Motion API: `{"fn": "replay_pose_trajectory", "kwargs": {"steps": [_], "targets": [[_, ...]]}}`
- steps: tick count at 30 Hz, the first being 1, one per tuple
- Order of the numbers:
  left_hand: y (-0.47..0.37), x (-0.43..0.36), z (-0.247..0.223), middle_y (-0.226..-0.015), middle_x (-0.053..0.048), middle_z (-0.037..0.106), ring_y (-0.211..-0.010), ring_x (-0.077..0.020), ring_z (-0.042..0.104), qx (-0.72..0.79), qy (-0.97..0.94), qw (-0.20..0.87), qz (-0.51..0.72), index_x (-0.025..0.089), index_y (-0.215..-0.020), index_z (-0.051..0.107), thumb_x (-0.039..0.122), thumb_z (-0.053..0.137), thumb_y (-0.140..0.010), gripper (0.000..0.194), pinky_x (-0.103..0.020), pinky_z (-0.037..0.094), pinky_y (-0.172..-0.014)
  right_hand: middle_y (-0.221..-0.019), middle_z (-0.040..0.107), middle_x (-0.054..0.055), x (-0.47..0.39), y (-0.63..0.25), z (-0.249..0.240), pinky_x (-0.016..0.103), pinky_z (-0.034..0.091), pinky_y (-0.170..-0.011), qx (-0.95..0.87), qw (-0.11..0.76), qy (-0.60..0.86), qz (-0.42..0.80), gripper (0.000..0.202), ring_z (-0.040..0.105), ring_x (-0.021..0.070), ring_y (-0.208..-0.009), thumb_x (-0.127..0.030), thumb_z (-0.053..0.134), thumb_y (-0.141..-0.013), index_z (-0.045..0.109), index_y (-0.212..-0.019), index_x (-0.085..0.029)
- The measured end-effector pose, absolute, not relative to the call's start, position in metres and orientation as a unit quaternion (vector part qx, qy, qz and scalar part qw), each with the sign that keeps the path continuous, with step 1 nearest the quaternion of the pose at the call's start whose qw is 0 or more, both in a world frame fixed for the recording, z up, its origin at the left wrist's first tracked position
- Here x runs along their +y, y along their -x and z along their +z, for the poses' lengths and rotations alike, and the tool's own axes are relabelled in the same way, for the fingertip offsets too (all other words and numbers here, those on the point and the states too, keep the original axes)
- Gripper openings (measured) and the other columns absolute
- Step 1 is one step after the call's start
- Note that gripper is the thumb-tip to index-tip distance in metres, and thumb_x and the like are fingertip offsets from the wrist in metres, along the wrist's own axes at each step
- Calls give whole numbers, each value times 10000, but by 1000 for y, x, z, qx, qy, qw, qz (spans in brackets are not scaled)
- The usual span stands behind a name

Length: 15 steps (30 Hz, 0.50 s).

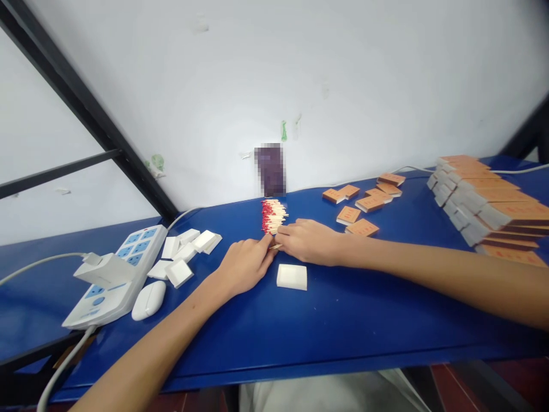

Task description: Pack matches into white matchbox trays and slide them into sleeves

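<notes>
A pile of red-tipped matches (273,216) lies on the blue table (338,320) in front of the wall. At the pile's near edge, my left hand (246,262) and my right hand (305,240) meet fingertip to fingertip. Both hands are closed in a pinch around a few pale matchsticks (275,247), partly hidden by the fingers. Just below my right hand a single white matchbox tray (292,277) rests on the table, touched by neither hand.
White trays (180,272), a white earphone case (148,300) and a power strip (115,274) with a charger are at left. Orange matchboxes (362,227) lie scattered right of the pile, with a big stack (506,200) at far right. A pixelated dark object (271,170) stands against the wall.
</notes>
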<state>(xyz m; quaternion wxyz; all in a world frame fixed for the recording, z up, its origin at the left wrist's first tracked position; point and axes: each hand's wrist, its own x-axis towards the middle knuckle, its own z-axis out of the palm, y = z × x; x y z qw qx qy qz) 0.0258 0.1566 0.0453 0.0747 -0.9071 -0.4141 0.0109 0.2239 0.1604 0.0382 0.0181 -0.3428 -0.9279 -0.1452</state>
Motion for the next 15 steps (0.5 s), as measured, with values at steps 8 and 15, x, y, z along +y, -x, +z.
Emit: {"fn": "replay_pose_trajectory", "kwargs": {"steps": [8,15], "targets": [[-27,157,43,-874,-89,697,-745,-288,682,-413,907,78,14,179,-1096,473,367,257,-1008,300,-352,474,-610,-1048,627,120,160,-225,37,323,418,-698,-920,28,370,-129,253,633,206,-828,-263,345,-1008,552,-1072,-133],[-28,156,47,-875,-93,695,-747,-277,678,-418,906,59,10,187,-1076,493,396,270,-1002,315,-334,466,-613,-1061,617,133,160,-225,35,343,435,-680,-924,31,357,-130,287,632,221,-801,-255,305,-1008,541,-1094,-116]]}}
